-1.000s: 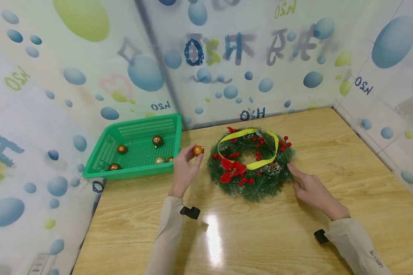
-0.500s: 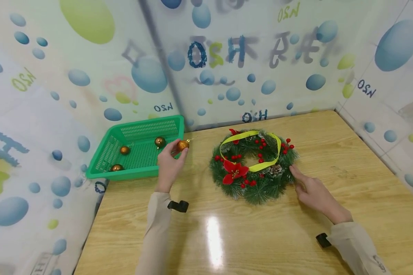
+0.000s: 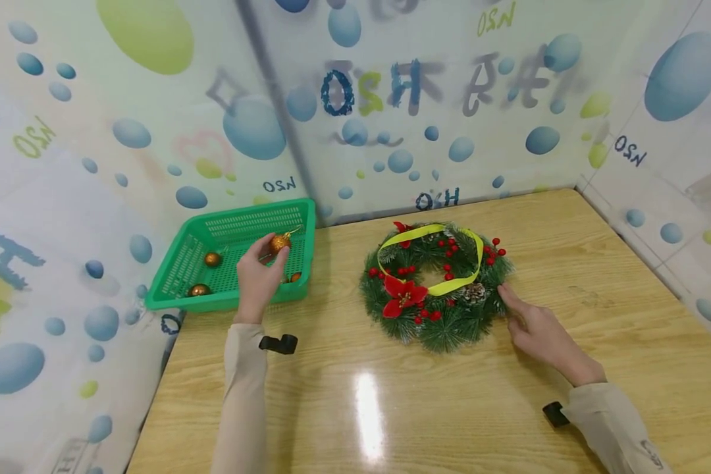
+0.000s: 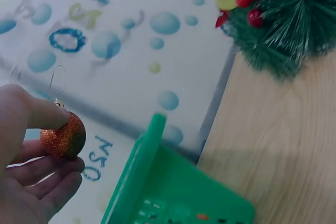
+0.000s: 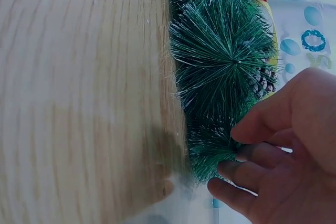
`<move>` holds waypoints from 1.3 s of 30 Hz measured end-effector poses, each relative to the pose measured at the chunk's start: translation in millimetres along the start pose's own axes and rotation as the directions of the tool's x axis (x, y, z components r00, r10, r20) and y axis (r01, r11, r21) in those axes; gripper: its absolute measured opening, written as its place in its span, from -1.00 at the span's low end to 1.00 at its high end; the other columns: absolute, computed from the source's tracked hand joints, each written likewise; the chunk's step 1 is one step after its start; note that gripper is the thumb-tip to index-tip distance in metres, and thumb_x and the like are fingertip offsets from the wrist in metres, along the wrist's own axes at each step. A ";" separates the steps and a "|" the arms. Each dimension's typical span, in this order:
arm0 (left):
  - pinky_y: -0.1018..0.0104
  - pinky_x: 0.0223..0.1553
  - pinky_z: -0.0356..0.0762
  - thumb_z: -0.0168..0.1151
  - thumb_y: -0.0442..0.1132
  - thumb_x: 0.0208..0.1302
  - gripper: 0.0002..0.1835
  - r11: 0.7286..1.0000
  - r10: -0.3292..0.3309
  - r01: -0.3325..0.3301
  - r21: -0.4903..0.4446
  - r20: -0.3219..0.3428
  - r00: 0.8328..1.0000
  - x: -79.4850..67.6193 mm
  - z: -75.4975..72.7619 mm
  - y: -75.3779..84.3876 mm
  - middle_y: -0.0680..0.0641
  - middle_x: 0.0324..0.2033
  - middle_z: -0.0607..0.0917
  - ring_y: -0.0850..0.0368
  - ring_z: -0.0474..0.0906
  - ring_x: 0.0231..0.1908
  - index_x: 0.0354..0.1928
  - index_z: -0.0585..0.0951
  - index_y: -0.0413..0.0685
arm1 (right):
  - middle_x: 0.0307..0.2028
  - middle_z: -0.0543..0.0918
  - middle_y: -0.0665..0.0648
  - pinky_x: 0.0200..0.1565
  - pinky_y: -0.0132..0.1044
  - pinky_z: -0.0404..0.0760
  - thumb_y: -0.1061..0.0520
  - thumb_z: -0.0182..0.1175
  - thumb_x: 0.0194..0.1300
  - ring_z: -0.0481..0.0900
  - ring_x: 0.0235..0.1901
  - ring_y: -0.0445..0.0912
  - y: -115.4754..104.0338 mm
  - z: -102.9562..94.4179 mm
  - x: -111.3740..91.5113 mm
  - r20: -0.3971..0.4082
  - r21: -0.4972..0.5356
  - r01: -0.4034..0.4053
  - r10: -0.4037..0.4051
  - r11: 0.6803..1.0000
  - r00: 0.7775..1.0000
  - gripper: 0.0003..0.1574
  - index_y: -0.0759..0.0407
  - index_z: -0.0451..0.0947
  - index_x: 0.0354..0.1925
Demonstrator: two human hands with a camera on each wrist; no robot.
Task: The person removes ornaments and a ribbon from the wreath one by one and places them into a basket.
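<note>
In the head view my left hand (image 3: pixel 259 276) is raised over the front right part of the green basket (image 3: pixel 184 303). It pinches a glittery orange Christmas ball (image 3: pixel 281 243) between thumb and fingers. A thin hanging loop rises from the ball's gold cap in the left wrist view. The green Christmas wreath (image 3: pixel 444 336) lies on the table, with red flowers, red berries, pine cones and a yellow ribbon (image 3: pixel 450 285) looped on top. My right hand (image 3: pixel 545 336) holds the wreath's right edge. The right wrist view has its thumb and fingertips (image 5: pixel 241 134) together at the needles.
Inside the basket lie several more balls, among them a small bronze one (image 3: pixel 212 259) and another near the front rim (image 3: pixel 199 289). The wooden table (image 3: pixel 450 415) meets a patterned wall (image 3: pixel 379 158) behind the basket and wreath.
My left hand has carried the orange ball leftward, from beside the wreath to over the basket. My right hand and the wreath stay in place.
</note>
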State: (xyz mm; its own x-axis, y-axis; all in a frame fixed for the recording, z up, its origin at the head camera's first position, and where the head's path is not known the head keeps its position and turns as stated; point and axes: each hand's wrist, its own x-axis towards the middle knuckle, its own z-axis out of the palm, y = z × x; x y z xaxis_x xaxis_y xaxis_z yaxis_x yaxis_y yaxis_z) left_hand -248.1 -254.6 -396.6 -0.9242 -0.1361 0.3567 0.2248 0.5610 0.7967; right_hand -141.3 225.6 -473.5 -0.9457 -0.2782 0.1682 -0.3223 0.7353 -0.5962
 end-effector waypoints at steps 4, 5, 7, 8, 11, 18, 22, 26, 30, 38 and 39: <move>-0.05 0.22 0.61 0.24 -0.16 0.45 -0.48 0.999 -0.050 0.050 0.018 -0.012 0.999 4.8 -14.3 -10.4 -0.32 0.16 0.63 -0.22 0.59 0.13 0.37 0.49 -0.21 | 0.40 0.23 0.57 -0.76 -0.41 0.18 0.45 0.02 0.30 -0.07 -0.82 -0.37 0.2 1.0 -0.1 0.001 0.003 -0.003 0.003 1.000 1.000 -0.18 0.44 0.11 0.51; -0.04 0.23 0.60 0.23 -0.15 0.46 -0.48 0.998 -0.063 0.063 0.022 -0.012 0.998 5.2 -17.4 -12.1 -0.31 0.17 0.62 -0.21 0.58 0.14 0.37 0.48 -0.19 | 0.40 0.23 0.57 -0.76 -0.41 0.18 0.45 0.02 0.30 -0.07 -0.82 -0.37 0.2 1.2 -0.1 0.000 0.004 -0.005 0.005 1.000 1.000 -0.18 0.44 0.11 0.51; -0.04 0.26 0.59 0.22 -0.13 0.46 -0.47 0.996 -0.084 0.084 0.026 -0.008 0.996 5.7 -22.0 -15.8 -0.30 0.21 0.60 -0.20 0.57 0.17 0.39 0.48 -0.17 | 0.41 0.22 0.57 -0.76 -0.41 0.18 0.45 0.02 0.30 -0.06 -0.82 -0.37 -0.2 1.2 -0.1 0.004 0.008 -0.009 0.009 1.000 1.000 -0.17 0.43 0.10 0.51; -0.03 0.26 0.58 0.23 -0.13 0.46 -0.47 0.995 -0.092 0.093 0.025 -0.005 0.996 5.9 -23.9 -17.3 -0.29 0.23 0.59 -0.20 0.57 0.18 0.39 0.48 -0.17 | 0.41 0.21 0.57 -0.76 -0.41 0.18 0.45 0.01 0.30 -0.06 -0.82 -0.36 -0.3 1.1 -0.1 0.005 0.009 -0.012 0.012 1.000 1.000 -0.17 0.43 0.09 0.52; -0.03 0.27 0.58 0.22 -0.14 0.46 -0.48 0.994 -0.106 0.107 0.030 -0.005 0.994 6.4 -27.7 -22.4 -0.28 0.27 0.56 -0.21 0.56 0.20 0.38 0.48 -0.17 | 0.42 0.20 0.57 -0.75 -0.41 0.20 0.46 0.01 0.30 -0.05 -0.82 -0.35 -0.6 0.7 0.0 0.006 0.011 -0.018 0.018 1.000 1.000 -0.16 0.43 0.09 0.52; -0.04 0.26 0.58 0.20 -0.14 0.48 -0.48 0.990 -0.124 0.124 0.060 -0.013 0.992 7.5 -38.2 -34.2 -0.27 0.26 0.55 -0.19 0.55 0.20 0.38 0.47 -0.19 | 0.42 0.20 0.57 -0.76 -0.41 0.19 0.46 0.02 0.30 -0.05 -0.82 -0.36 -0.9 0.7 -1.3 0.006 0.002 -0.027 0.027 1.000 1.000 -0.15 0.43 0.09 0.52; -0.04 0.26 0.58 0.18 -0.12 0.48 -0.47 0.985 -0.151 0.151 0.080 -0.013 0.989 10.3 -44.5 -41.5 -0.27 0.26 0.55 -0.18 0.55 0.20 0.40 0.46 -0.18 | 0.42 0.20 0.57 -0.76 -0.41 0.19 0.47 0.02 0.29 -0.04 -0.82 -0.35 -1.7 1.3 -1.3 0.000 0.002 -0.021 0.021 1.000 1.000 -0.15 0.43 0.09 0.52; -0.05 0.27 0.57 0.17 -0.11 0.49 -0.46 0.981 -0.163 0.164 0.106 -0.017 0.986 13.3 -51.1 -46.8 -0.29 0.27 0.55 -0.19 0.55 0.21 0.40 0.45 -0.19 | 0.42 0.21 0.57 -0.77 -0.42 0.21 0.49 0.02 0.26 -0.03 -0.82 -0.37 -2.8 2.3 -0.2 -0.018 0.005 -0.008 0.008 1.000 1.000 -0.14 0.44 0.10 0.51; -0.06 0.27 0.57 0.16 -0.10 0.50 -0.45 0.977 -0.177 0.177 0.119 -0.018 0.984 16.8 -57.0 -53.3 -0.30 0.28 0.54 -0.20 0.54 0.23 0.42 0.43 -0.19 | 0.41 0.22 0.56 -0.78 -0.42 0.21 0.50 0.03 0.25 -0.04 -0.83 -0.40 -3.0 3.5 0.3 -0.035 0.004 -0.003 0.003 1.000 0.999 -0.14 0.45 0.12 0.50; -0.07 0.28 0.54 0.11 -0.08 0.51 -0.42 0.965 -0.228 0.225 0.132 0.009 0.974 19.0 -63.2 -61.3 -0.30 0.30 0.51 -0.19 0.50 0.25 0.45 0.38 -0.19 | 0.41 0.21 0.58 -0.79 -0.43 0.24 0.50 0.01 0.24 0.01 -0.82 -0.36 -3.5 4.9 0.0 -0.032 -0.008 -0.006 0.005 1.000 0.999 -0.14 0.47 0.10 0.50; -0.07 0.28 0.53 0.10 -0.08 0.51 -0.42 0.963 -0.236 0.232 0.134 0.012 0.972 18.9 -63.7 -61.6 -0.31 0.31 0.50 -0.19 0.49 0.26 0.46 0.37 -0.19 | 0.41 0.21 0.58 -0.78 -0.43 0.25 0.50 0.01 0.24 0.01 -0.82 -0.35 -3.7 5.4 -0.3 -0.031 -0.006 -0.007 0.007 1.000 1.000 -0.14 0.47 0.09 0.50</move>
State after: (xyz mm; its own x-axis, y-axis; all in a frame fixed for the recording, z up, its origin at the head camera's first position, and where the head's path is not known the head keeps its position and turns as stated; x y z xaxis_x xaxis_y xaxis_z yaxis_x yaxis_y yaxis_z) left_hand -259.8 -343.7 -407.9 -0.9549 -0.2544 0.1529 -0.0391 0.6183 0.7850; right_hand -139.6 219.6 -475.5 -0.9487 -0.2541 0.1881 -0.3159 0.7410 -0.5925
